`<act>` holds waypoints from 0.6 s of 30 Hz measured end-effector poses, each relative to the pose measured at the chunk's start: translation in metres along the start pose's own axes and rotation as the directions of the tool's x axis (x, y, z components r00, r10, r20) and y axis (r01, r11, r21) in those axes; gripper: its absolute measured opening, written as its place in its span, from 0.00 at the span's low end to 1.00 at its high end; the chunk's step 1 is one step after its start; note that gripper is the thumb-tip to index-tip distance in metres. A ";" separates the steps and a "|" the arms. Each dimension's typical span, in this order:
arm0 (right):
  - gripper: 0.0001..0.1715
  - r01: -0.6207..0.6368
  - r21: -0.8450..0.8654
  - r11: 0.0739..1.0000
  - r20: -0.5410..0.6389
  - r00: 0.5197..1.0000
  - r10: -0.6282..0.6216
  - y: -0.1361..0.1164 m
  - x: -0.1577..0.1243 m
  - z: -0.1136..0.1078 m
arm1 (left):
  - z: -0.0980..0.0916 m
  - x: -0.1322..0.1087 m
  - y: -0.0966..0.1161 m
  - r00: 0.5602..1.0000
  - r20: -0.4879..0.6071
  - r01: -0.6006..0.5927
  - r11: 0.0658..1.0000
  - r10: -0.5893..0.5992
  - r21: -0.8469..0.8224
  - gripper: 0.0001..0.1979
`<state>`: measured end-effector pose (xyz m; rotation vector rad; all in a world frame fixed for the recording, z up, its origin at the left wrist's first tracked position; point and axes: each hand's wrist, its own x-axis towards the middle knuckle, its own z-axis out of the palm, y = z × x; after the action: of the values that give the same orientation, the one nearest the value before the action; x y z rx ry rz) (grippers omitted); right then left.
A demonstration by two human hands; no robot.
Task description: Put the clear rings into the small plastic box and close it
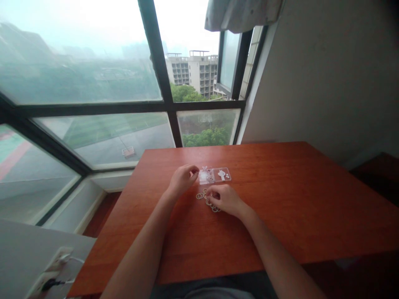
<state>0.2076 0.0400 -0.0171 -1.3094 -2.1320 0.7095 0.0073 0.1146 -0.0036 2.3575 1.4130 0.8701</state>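
A small clear plastic case (218, 175) lies on the reddish wooden table (280, 199), with small white parts inside. Several metal rings (202, 195) lie loose in a cluster just in front of it. My left hand (183, 179) rests at the case's left end, fingers curled in a pinch on something too small to make out. My right hand (225, 198) lies over the rings with its fingers closed together on them; some rings are hidden beneath it.
A large window with black frames (170, 106) stands behind the table's far edge. A grey wall (327, 83) runs along the right. A white power socket with a plugged cable (52, 270) sits on the low ledge at the lower left.
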 end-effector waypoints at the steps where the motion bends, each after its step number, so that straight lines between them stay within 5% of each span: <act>1: 0.06 -0.001 0.015 1.000 -0.014 1.000 0.001 0.000 0.001 0.000 | 0.000 0.000 0.000 1.000 0.005 0.001 1.000 -0.001 -0.008 0.07; 8: 0.05 -0.102 -0.056 0.993 -0.157 0.983 0.092 0.008 0.005 -0.003 | 0.007 0.000 0.009 1.000 0.016 -0.006 0.994 0.008 -0.107 0.07; 18: 0.07 -0.161 -0.029 0.987 -0.298 0.943 0.145 0.022 0.006 -0.007 | 0.022 -0.005 0.043 0.963 0.224 -0.078 0.952 0.149 -0.297 0.06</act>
<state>0.2238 0.0551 -0.0254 -1.5191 -1.8356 0.4830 0.0495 0.0914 -0.0014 2.2488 0.9906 0.7255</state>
